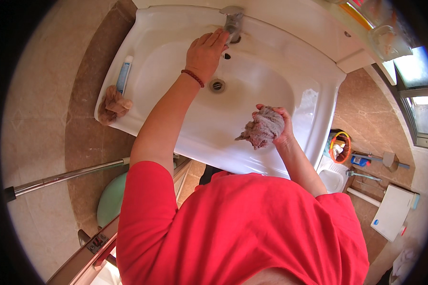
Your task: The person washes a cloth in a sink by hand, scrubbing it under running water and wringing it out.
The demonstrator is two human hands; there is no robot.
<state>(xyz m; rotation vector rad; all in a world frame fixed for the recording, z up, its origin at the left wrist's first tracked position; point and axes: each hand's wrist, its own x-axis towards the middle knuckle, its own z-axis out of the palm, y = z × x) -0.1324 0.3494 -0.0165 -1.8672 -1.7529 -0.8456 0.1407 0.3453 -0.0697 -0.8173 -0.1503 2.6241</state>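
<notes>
My left hand [206,53], with a dark red beaded bracelet at the wrist, reaches to the metal faucet [234,24] at the back of a white washbasin [157,107]. Its fingertips meet the side of the faucet; the thumb side is partly hidden, so whether it grips is unclear. Over the right front of the basin, my right hand [284,124] holds a bunched greyish-mauve cloth [262,127]. The cloth looks damp and crumpled, its loose end pointing left. Between the hands lies the round drain [217,86], with no standing water visible.
A toothpaste-like tube [124,75] and a crumpled brownish mesh or cloth [113,106] rest on the basin's left rim. Clear cups [388,42] stand on a shelf, upper right. Below right are an orange-rimmed basket [340,146] and a squat toilet [331,179]. A metal rail [71,176] crosses the left.
</notes>
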